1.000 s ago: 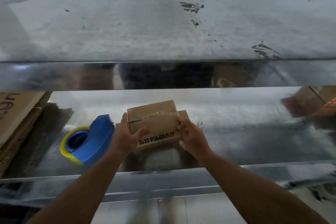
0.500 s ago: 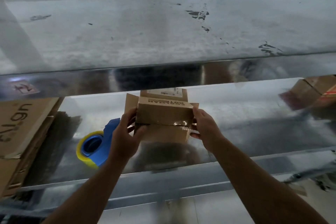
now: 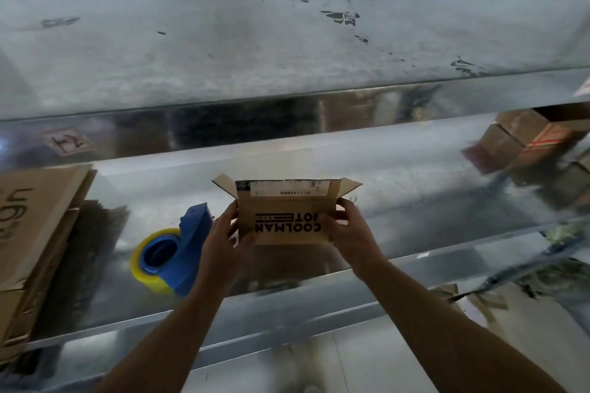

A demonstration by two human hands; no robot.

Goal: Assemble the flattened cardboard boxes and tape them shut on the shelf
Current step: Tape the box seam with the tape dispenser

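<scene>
A small brown cardboard box with upside-down black print stands on the shiny metal shelf, its far flaps spread open at the top. My left hand grips the box's left side and my right hand grips its right side, fingers curled round the edges. Just left of my left hand lies a blue tape dispenser with a yellow-rimmed roll, on the shelf.
A stack of flattened cardboard lies at the shelf's left end. Several assembled brown boxes sit at the far right. An upper shelf hangs low over the work area. The shelf's front lip runs beneath my forearms.
The box has been turned over between my hands: its taped side faced me before, now the printed side faces me and the open flaps point up and away.
</scene>
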